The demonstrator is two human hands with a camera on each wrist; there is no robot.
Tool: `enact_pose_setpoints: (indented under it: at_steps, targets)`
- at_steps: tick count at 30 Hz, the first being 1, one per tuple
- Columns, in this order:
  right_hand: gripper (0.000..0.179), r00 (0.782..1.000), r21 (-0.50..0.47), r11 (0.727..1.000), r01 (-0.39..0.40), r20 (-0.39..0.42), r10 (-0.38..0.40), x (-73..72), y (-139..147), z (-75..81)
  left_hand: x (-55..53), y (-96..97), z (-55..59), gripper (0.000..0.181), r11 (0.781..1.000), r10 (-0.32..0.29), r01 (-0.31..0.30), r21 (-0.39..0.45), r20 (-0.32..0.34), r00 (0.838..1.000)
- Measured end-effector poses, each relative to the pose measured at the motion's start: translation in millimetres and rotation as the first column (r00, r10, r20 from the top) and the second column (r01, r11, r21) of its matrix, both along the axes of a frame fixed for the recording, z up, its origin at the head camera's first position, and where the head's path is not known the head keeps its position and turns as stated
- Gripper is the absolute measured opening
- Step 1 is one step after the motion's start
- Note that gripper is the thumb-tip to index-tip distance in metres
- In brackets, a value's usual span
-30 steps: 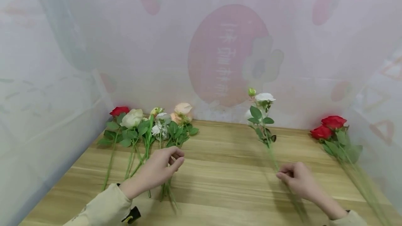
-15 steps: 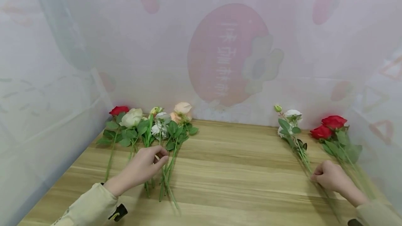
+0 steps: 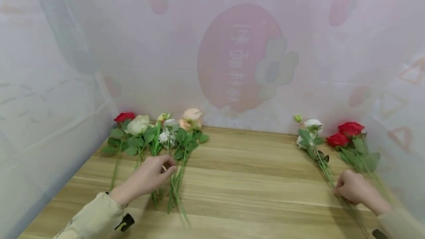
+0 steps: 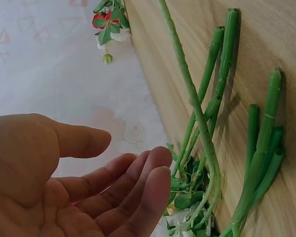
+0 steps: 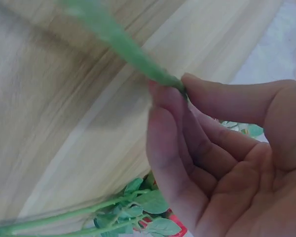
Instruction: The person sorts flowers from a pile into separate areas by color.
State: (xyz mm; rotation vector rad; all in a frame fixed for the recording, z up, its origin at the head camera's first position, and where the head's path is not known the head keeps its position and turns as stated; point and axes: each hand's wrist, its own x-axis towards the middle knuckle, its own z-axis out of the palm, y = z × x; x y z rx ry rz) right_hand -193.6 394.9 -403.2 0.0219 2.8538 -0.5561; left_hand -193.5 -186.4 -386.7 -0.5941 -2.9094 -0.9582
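Between thumb and fingertips, my right hand (image 3: 356, 188) pinches the green stem (image 5: 123, 47) of a white artificial flower (image 3: 313, 124), which has a green bud and leaves. Its bloom lies at the back right of the table, just left of two red roses (image 3: 351, 129). My left hand (image 3: 147, 175) hovers over the stems on the left with fingers loosely bent, and the left wrist view shows nothing in its palm (image 4: 24, 168). Below it lie several flower stems (image 4: 192, 94). My left forearm and hand hide parts of those stems.
Along the back left lie a red rose (image 3: 124, 117), a cream rose (image 3: 138, 125), a white flower (image 3: 167, 137) and a peach rose (image 3: 192, 114), stems toward me. Pale printed curtains (image 3: 159, 65) enclose the wooden table (image 3: 245, 180) at the back and both sides.
My right hand has carried the white flower rightward and lowered its bloom beside the red roses. My left hand has drifted a little to the left.
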Motion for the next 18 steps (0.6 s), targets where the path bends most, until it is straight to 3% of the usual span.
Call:
enact_pose_setpoints:
  at_steps: [6,13,18]
  targets:
    - [0.031,1.000,0.021,1.000,-0.010,0.001,0.010,0.2,1.4,2.1,0.3,-1.0,4.8,0.006,1.000,-0.003,0.004,-0.011,0.013,1.000]
    - [0.033,0.997,0.179,0.984,-0.015,-0.075,0.029,2.8,-2.6,13.2,-4.3,-10.2,10.5,0.012,1.000,0.016,-0.015,-0.019,0.044,0.999]
    - [0.043,0.994,0.133,0.991,0.014,-0.106,0.000,5.9,-17.5,30.0,-10.3,-21.2,20.3,0.019,0.998,0.056,-0.055,-0.007,0.090,0.994]
